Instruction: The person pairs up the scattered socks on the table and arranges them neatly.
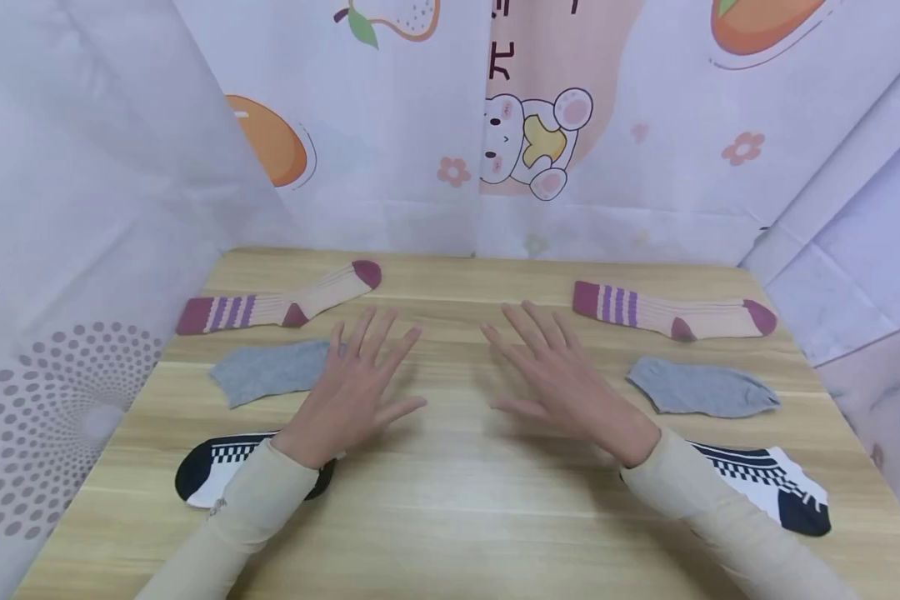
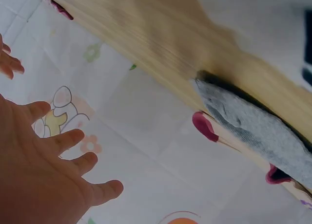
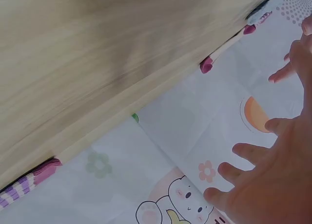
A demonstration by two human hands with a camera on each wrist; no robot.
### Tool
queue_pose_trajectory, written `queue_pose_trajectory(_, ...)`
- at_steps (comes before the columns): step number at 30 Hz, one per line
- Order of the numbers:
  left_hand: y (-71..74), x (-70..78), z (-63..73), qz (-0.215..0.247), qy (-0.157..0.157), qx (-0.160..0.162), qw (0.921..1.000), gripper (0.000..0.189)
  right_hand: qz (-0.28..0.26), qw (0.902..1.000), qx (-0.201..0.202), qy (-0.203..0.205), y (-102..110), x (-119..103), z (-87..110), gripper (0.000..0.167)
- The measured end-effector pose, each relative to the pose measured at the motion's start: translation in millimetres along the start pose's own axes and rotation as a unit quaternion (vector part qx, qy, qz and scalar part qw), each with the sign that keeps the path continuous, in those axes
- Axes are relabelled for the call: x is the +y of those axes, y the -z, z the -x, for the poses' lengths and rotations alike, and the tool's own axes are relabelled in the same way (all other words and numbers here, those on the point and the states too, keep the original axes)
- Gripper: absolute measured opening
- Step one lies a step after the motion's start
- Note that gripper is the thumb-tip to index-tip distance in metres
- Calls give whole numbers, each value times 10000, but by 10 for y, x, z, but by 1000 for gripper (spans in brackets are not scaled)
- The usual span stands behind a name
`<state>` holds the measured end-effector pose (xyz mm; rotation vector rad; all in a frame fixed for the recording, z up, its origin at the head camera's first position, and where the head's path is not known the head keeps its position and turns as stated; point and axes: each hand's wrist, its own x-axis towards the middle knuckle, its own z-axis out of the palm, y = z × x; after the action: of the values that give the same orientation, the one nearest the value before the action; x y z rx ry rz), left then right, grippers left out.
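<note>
My left hand hovers with fingers spread above the left side of the table, holding nothing. It partly covers a grey ankle sock; its forearm hides part of a black-and-white sock. Spread likewise, my right hand holds nothing and is nearest to another grey sock. Under the right forearm lies a second black-and-white sock, partly hidden. Toward the back are two cream socks with maroon toes and purple stripes, the left striped sock bent and the right striped sock nearly straight.
The wooden table carries the socks in two columns, one on each side. A white printed curtain hangs along its back edge, and more pale cloth borders the left side.
</note>
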<state>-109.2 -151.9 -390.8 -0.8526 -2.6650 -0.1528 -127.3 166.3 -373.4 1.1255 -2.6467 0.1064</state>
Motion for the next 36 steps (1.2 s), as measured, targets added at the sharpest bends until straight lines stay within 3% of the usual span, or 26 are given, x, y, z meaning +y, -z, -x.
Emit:
queue_pose_trajectory(6, -3, -148, 15, -4, 412, -352, 9985, 87, 6, 10000, -86, -26, -5, -19, -146, 93)
queue_pose_trajectory(13, 54, -334, 79, 205, 661, -409, 9968, 82, -121, 9999, 9, -38, -10, -50, -354, 92)
queue_pose_trajectory(22, 195, -616, 232, 856, 1501, -640, 9829, 77, -202, 9987, -463, -102, -120, -212, -579, 78)
queue_pose_trajectory(25, 256, -690, 250, 940, 1624, -560, 9806, 74, -278, 9986, -450, -32, -133, -258, -649, 76)
queue_pose_trajectory(32, 378, -830, 265, 940, 1654, -222, 9815, 69, -477, 9978, 142, 441, -128, -328, -900, 70)
queue_pose_trajectory(36, 424, -904, 276, 912, 1801, -139, 9793, 66, -552, 9967, 208, 552, -110, -363, -1025, 69)
